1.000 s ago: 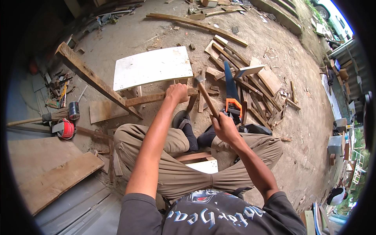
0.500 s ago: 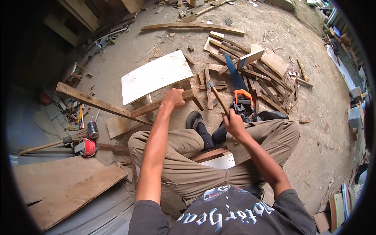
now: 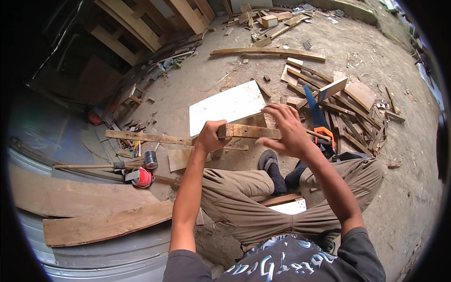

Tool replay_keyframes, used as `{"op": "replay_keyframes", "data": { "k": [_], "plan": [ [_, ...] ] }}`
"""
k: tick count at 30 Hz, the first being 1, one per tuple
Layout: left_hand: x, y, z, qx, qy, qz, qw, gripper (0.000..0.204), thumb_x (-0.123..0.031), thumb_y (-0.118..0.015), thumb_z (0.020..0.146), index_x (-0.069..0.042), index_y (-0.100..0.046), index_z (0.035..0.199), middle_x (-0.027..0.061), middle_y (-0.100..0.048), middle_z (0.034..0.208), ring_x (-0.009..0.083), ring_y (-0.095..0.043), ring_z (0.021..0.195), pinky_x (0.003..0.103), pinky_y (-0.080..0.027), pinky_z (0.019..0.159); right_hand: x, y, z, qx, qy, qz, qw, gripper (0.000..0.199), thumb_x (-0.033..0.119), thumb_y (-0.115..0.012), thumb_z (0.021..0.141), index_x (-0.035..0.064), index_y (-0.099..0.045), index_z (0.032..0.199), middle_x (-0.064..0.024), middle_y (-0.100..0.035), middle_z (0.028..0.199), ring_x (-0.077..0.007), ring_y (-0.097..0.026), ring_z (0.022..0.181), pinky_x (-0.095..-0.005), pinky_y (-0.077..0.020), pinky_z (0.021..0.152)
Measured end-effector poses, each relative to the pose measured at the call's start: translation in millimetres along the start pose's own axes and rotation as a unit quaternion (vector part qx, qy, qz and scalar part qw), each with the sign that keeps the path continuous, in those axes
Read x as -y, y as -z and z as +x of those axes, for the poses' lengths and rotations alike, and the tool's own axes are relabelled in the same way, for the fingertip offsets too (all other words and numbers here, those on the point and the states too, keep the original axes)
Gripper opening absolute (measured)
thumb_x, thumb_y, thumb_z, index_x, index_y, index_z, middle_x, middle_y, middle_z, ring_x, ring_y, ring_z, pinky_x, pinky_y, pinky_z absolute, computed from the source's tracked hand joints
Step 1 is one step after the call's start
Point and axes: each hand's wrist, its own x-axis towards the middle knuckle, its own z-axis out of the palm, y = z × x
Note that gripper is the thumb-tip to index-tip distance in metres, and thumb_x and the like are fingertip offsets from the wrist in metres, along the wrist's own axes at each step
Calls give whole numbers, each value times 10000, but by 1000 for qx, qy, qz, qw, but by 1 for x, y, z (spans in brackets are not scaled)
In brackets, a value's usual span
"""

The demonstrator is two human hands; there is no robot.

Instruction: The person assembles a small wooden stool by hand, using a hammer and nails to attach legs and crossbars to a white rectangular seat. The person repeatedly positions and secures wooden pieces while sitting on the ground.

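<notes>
My left hand [image 3: 210, 137] is closed around the end of a short wooden batten [image 3: 253, 131], raised above my lap. At the batten's other end, my right hand [image 3: 290, 131] has its fingers spread and thumb apart, close to the wood; whether it touches is unclear. Just beyond my right wrist shows a wooden handle [image 3: 318, 135], beside a blue-bladed handsaw [image 3: 314, 104] with an orange and black grip. Behind my hands stands a low wooden piece with a white top panel [image 3: 225, 107]. A longer wooden strip [image 3: 149, 137] stretches left from near my left hand.
Loose timber offcuts [image 3: 350, 110] are piled at right. A long beam [image 3: 268, 54] lies farther off. At left are a red tin [image 3: 143, 177], a dark can [image 3: 150, 160], a broom [image 3: 129, 163] and wide boards [image 3: 108, 223]. My crossed legs [image 3: 244, 181] are near.
My left hand has lifted the batten and turned its end toward me. My right hand has let go of the hammer and come over to the batten. The view has shifted left.
</notes>
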Motion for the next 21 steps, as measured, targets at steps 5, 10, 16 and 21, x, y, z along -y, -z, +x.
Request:
{"op": "replay_keyframes", "data": {
  "k": [5,10,16,21],
  "plan": [
    [-36,-2,5,-10,-57,-79,995,207,-23,-755,664,-17,-550,693,68,-524,586,127,-412,519,305,-396,491,21,1,4,167,-40,20,985,604,489,-756,799,12,-526,1090,-190,-651,884,-373,-665,824,-456,-525,721],
    [-46,-12,0,-16,-45,-138,989,204,-25,-751,662,-13,-552,704,46,-527,609,117,-404,531,301,-391,496,30,10,-4,114,-21,-29,993,435,388,-738,841,34,-489,880,-143,-632,745,-347,-652,654,-439,-495,549],
    [-66,-15,1,-4,-28,-138,990,183,-19,-749,660,-13,-571,706,23,-559,650,97,-472,562,290,-421,529,23,16,-12,102,-10,-52,993,422,356,-760,809,38,-500,906,-128,-642,757,-337,-659,663,-425,-511,552],
    [-95,-7,2,8,17,-115,993,195,-7,-759,638,0,-591,736,38,-582,678,111,-501,591,300,-446,563,18,24,-13,60,13,-35,997,418,332,-769,788,50,-494,926,-132,-650,762,-346,-667,685,-439,-528,578]
  ]
}}
